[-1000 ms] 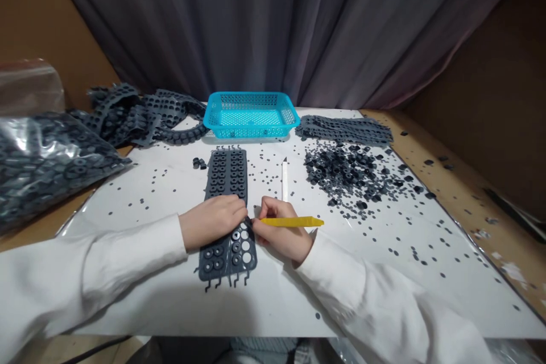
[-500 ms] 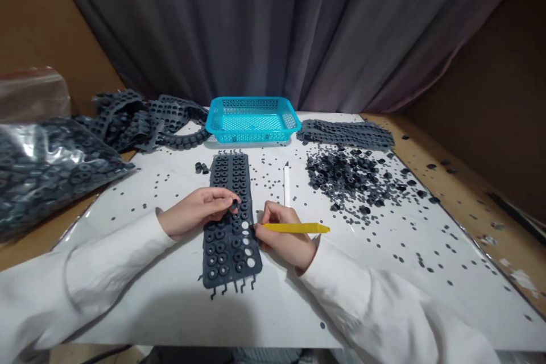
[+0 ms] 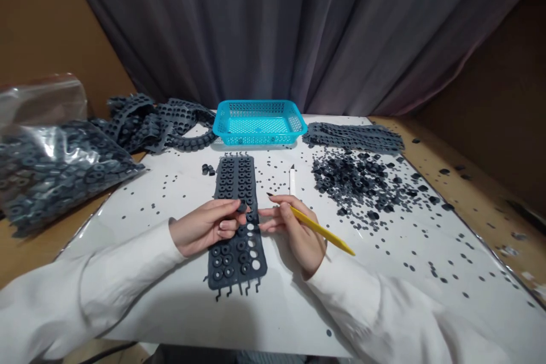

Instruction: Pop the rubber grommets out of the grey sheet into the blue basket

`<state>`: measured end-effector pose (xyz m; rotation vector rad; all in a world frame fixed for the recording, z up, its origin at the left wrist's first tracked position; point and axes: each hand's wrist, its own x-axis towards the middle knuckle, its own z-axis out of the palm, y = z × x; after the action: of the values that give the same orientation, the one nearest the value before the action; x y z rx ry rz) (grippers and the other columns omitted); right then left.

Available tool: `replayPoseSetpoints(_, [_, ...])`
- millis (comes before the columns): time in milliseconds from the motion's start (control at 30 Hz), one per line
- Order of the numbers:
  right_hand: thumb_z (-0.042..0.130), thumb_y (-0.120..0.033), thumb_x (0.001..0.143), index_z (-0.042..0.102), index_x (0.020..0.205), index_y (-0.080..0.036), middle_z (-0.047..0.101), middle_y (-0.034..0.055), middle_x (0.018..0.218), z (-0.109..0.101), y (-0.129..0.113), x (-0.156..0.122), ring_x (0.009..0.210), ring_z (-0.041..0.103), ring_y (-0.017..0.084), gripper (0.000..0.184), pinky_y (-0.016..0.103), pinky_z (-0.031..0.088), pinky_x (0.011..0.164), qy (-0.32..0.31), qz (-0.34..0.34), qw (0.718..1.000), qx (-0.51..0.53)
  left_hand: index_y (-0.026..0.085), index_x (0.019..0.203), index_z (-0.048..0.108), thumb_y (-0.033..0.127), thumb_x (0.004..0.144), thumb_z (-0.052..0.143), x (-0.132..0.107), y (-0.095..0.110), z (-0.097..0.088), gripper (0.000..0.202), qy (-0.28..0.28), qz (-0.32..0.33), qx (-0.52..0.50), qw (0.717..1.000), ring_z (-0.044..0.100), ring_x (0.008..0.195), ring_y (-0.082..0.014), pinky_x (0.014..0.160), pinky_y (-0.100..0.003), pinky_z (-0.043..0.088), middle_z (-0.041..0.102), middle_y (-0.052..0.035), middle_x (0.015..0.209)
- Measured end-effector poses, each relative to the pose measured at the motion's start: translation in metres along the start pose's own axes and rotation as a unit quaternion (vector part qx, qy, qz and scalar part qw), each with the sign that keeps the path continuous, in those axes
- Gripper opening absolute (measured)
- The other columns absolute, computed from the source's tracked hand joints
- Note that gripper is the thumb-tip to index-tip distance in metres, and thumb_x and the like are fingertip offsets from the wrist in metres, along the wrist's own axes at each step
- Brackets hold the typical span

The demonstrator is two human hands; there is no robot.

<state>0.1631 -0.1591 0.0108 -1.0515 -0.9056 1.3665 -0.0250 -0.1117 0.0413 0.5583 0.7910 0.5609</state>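
Observation:
My left hand pinches a small black rubber ring between thumb and forefinger, above the dark rubber sheet. Rows of ring-shaped parts stand up from this sheet, which lies lengthwise on the white table. Along its near right edge several round holes show white through them. My right hand, just right of the sheet, holds a yellow craft knife. The knife's dark tip points up and left, and the other fingers reach out toward the left hand. Beyond the right hand lies a white craft knife with a dark blade.
A blue basket stands at the back. Left of it are heaped rubber sheets and a clear bag of black rings. On the right lie stacked sheets and a pile of black scraps, with loose discs scattered around.
My right hand has lifted the yellow knife's tip off the sheet's right edge, turning the handle down to the right. My left hand keeps the ring. The whole view has shifted slightly.

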Motion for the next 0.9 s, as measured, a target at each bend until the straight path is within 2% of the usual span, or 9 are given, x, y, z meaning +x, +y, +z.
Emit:
replayPoseSetpoints(67, [0.054, -0.05, 0.087, 0.059, 0.096, -0.018, 0.073, 0.0107, 0.09, 0.0, -0.002, -0.003, 0.069, 0.07, 0.017, 0.033, 0.03, 0.055, 0.064, -0.011, -0.024, 1.0, -0.005, 0.005, 0.079, 0.07, 0.026, 0.071, 0.077, 0.001, -0.002, 0.0, 0.024, -0.004, -0.009, -0.002, 1.0, 0.036, 0.047, -0.0007, 0.042, -0.011, 0.027, 0.058, -0.0057, 0.066])
replayPoseSetpoints(167, [0.06, -0.039, 0.086, 0.053, 0.09, -0.021, 0.071, 0.0093, 0.104, 0.001, -0.002, -0.008, 0.086, 0.069, 0.018, 0.02, 0.032, 0.054, 0.075, -0.045, -0.051, 0.998, -0.002, 0.006, 0.079, 0.07, 0.029, 0.072, 0.076, 0.004, -0.005, 0.002, 0.025, -0.013, -0.02, 0.005, 1.0, 0.035, 0.047, -0.0007, 0.043, -0.011, 0.026, 0.058, -0.0058, 0.066])
replayPoseSetpoints(233, [0.066, -0.033, 0.083, 0.047, 0.087, -0.023, 0.069, 0.0076, 0.107, 0.004, -0.003, -0.009, 0.092, 0.068, 0.019, 0.022, 0.035, 0.052, 0.082, -0.066, -0.056, 0.996, 0.012, 0.007, 0.079, 0.07, 0.032, 0.072, 0.076, 0.005, -0.007, 0.006, 0.027, -0.023, -0.025, 0.022, 0.999, 0.033, 0.047, -0.0006, 0.043, -0.012, 0.025, 0.057, -0.0052, 0.067])
replayPoseSetpoints(367, [0.073, -0.026, 0.075, 0.037, 0.081, -0.024, 0.071, 0.0041, 0.098, 0.007, -0.005, -0.009, 0.082, 0.068, 0.016, 0.037, 0.035, 0.052, 0.078, -0.068, -0.048, 0.996, 0.025, 0.008, 0.087, 0.069, 0.036, 0.075, 0.073, 0.007, -0.011, 0.014, 0.031, -0.027, -0.03, 0.075, 0.996, 0.029, 0.047, -0.0005, 0.044, -0.013, 0.023, 0.055, -0.003, 0.067])
replayPoseSetpoints(433, [0.075, -0.026, 0.072, 0.035, 0.079, -0.024, 0.072, 0.0021, 0.09, 0.007, -0.006, -0.007, 0.074, 0.068, 0.015, 0.041, 0.033, 0.052, 0.074, -0.058, -0.047, 0.997, 0.026, 0.008, 0.084, 0.068, 0.039, 0.074, 0.073, 0.008, -0.012, 0.017, 0.032, -0.02, -0.03, 0.092, 0.995, 0.028, 0.047, -0.0007, 0.045, -0.014, 0.022, 0.055, -0.0028, 0.067])
replayPoseSetpoints(533, [0.076, -0.025, 0.071, 0.035, 0.078, -0.023, 0.072, 0.0004, 0.084, 0.004, -0.006, -0.006, 0.068, 0.067, 0.014, 0.041, 0.033, 0.053, 0.073, -0.052, -0.054, 0.997, 0.033, 0.008, 0.076, 0.065, 0.041, 0.072, 0.075, 0.01, -0.013, 0.019, 0.035, -0.008, -0.03, 0.1, 0.995, 0.029, 0.047, -0.0011, 0.044, -0.015, 0.021, 0.057, -0.0038, 0.066])
replayPoseSetpoints(700, [0.076, -0.025, 0.069, 0.034, 0.076, -0.024, 0.072, 0.001, 0.081, 0.001, -0.006, -0.005, 0.07, 0.068, 0.015, 0.042, 0.033, 0.054, 0.072, -0.027, -0.066, 0.997, 0.023, 0.008, 0.075, 0.063, 0.042, 0.072, 0.074, 0.014, -0.007, 0.019, 0.035, 0.032, -0.016, 0.115, 0.993, 0.03, 0.045, -0.0008, 0.043, -0.014, 0.021, 0.058, -0.0037, 0.065])
replayPoseSetpoints(900, [0.077, -0.027, 0.067, 0.034, 0.074, -0.023, 0.07, -0.0017, 0.073, 0.0, -0.004, -0.002, 0.063, 0.065, 0.013, 0.044, 0.028, 0.052, 0.064, -0.005, -0.059, 0.998, 0.018, 0.007, 0.072, 0.063, 0.037, 0.075, 0.072, 0.015, -0.003, 0.026, 0.032, 0.03, -0.036, 0.126, 0.991, 0.031, 0.044, -0.0008, 0.042, -0.014, 0.023, 0.06, -0.0066, 0.066])
